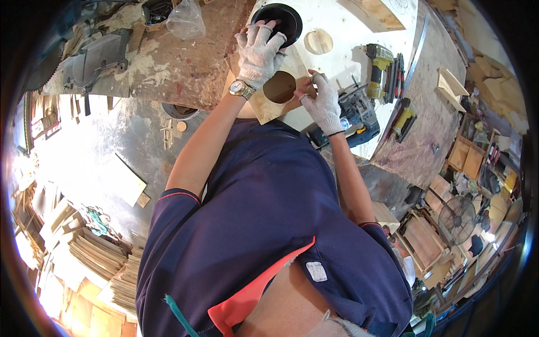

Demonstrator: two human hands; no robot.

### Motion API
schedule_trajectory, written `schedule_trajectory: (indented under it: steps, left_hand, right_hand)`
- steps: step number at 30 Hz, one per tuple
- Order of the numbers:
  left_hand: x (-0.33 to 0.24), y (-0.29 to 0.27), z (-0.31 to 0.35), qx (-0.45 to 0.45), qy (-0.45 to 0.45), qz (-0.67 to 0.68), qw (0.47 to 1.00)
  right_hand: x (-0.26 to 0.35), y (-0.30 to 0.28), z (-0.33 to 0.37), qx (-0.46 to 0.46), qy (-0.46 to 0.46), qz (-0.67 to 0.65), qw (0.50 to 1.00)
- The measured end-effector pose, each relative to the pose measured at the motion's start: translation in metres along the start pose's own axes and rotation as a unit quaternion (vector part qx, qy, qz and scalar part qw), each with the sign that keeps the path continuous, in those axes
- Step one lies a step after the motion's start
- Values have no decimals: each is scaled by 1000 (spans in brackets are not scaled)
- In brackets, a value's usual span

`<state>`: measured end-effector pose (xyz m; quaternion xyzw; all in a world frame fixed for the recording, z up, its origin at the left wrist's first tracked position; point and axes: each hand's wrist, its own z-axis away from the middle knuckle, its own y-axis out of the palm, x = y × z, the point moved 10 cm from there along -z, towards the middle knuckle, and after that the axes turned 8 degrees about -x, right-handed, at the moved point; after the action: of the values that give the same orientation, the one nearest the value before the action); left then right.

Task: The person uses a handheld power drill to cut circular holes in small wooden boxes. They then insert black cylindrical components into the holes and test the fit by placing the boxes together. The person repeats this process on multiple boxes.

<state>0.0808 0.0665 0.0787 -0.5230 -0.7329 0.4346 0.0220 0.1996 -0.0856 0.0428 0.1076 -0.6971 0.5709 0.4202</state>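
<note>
My left hand [260, 59], in a white knit glove with bare fingertips, reaches forward with its fingers spread. Its fingertips lie over the near left part of a round black bowl-like piece [291, 23]; whether they press on it I cannot make out. Under and beside that wrist is a thin plywood board [263, 106] with a large round hole cut through it. On the board's right edge, near the hole, my right hand [324, 105] has its thumb and fingers curled, gloved the same way. Part of its grip is hidden.
A jigsaw [359, 112] lies just right of my right hand. Beyond it are a yellow-green nail gun [379, 63] and a second yellow-green tool [403, 119]. A round wooden disc [318, 41] lies on the pale sheet. At left are a vise [98, 62] and a clear plastic bag [186, 20].
</note>
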Motion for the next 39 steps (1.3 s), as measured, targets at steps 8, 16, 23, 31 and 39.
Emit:
schedule_trajectory:
  steps: [8, 16, 23, 31, 39]
  left_hand:
    - [4, 0, 3, -15, -5, 22, 1000]
    - [4, -3, 1, -18, -9, 12, 1000]
    - [5, -4, 1, -18, -20, 14, 1000]
    - [8, -1, 1, -21, -18, 15, 999]
    - [9, 1, 3, -13, -18, 13, 1000]
  right_hand:
    - [-11, 9, 18, -36, 195, -12, 980]
    - [-16, 9, 15, 134, 127, -37, 982]
    - [33, 2, 14, 104, -72, 192, 973]
    - [38, 8, 13, 94, -141, 155, 973]
    - [51, 11, 20, 83, -228, 163, 956]
